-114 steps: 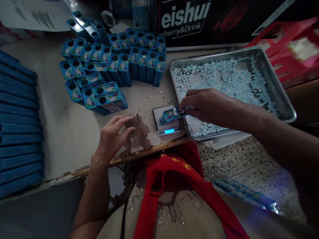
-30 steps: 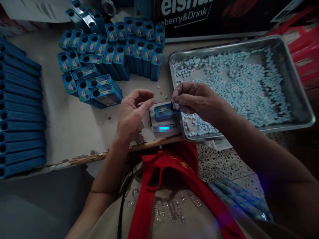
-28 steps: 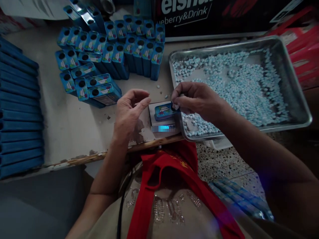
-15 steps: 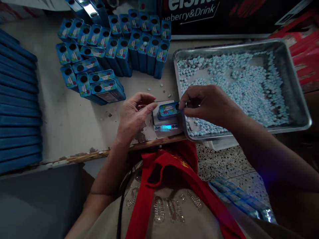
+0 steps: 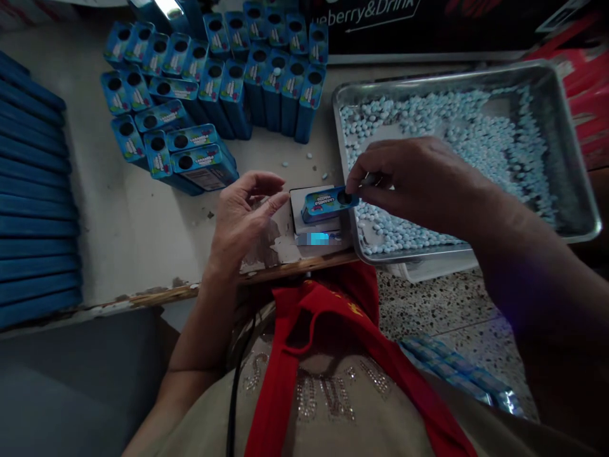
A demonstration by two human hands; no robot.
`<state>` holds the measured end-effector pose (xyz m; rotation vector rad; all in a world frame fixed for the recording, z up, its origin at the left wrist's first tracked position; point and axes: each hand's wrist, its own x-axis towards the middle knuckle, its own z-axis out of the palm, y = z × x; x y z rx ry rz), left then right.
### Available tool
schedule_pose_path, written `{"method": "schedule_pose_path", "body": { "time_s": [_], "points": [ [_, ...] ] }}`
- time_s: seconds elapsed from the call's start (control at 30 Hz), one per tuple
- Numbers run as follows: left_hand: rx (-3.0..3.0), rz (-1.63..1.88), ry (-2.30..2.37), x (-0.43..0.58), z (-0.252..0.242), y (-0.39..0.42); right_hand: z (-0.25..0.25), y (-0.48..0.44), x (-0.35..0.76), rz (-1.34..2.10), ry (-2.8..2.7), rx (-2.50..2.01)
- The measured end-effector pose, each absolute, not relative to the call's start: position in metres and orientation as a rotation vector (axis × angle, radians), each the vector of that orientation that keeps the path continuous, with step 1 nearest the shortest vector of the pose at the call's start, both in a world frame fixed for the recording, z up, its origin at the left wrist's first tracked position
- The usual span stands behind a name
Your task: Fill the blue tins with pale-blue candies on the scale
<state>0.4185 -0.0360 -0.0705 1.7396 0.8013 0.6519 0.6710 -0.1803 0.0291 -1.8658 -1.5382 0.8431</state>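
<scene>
A blue tin (image 5: 323, 202) with a round hole in its top rests on a small white digital scale (image 5: 304, 236), whose display is lit. My right hand (image 5: 409, 181) is closed in a pinch at the hole end of the tin, above the tray's left rim; what the fingertips hold is hidden. Just left of the scale, my left hand (image 5: 245, 219) is open, thumb and fingers apart, with nothing in it. Pale blue and white candies (image 5: 490, 158) lie in a metal tray (image 5: 339, 120) under and beyond my right hand.
Several blue tins (image 5: 216, 95) with holed tops stand grouped at the back left. More blue tins (image 5: 38, 209) lie stacked along the left edge. A few loose candies (image 5: 309, 155) dot the worn table (image 5: 157, 247). A black printed box (image 5: 404, 38) stands behind the tray.
My left hand has drawn slightly left, away from the scale. My right hand stays at the tin's hole, its wrist a little higher and farther right. The view has shifted slightly.
</scene>
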Motion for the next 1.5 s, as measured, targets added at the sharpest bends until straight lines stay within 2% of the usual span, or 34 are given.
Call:
{"method": "schedule_pose_path", "body": {
  "time_s": [0.37, 0.67, 0.77, 0.87, 0.97, 1.07, 1.17, 1.3, 1.5],
  "points": [
    [1.704, 0.677, 0.833, 0.403, -0.073, -0.026, 0.03, -0.178, 0.66, 0.647, -1.759, -1.958],
    [1.712, 0.676, 0.826, 0.408, -0.077, -0.027, 0.031, -0.179, 0.659, 0.674, -1.635, -1.953],
    [1.716, 0.662, 0.816, 0.407, -0.075, -0.025, 0.029, -0.187, 0.673, 0.581, -1.502, -2.038],
    [1.706, 0.671, 0.833, 0.403, -0.073, -0.024, 0.007, -0.205, 0.697, 0.563, -1.508, -2.228],
    [1.707, 0.672, 0.864, 0.4, -0.074, -0.023, -0.036, -0.227, 0.71, 0.657, -1.633, -2.376],
    [1.718, 0.65, 0.88, 0.4, -0.078, -0.024, -0.076, -0.242, 0.703, 0.572, -1.684, -2.457],
    [1.734, 0.636, 0.883, 0.402, -0.079, -0.028, -0.092, -0.243, 0.693, 0.479, -1.614, -2.502],
    [1.738, 0.618, 0.881, 0.402, -0.074, -0.033, -0.083, -0.238, 0.7, 0.557, -1.413, -2.297],
    [1.741, 0.64, 0.888, 0.398, -0.07, -0.031, -0.067, -0.244, 0.715, 0.889, -0.99, -2.09]
  ]
}}
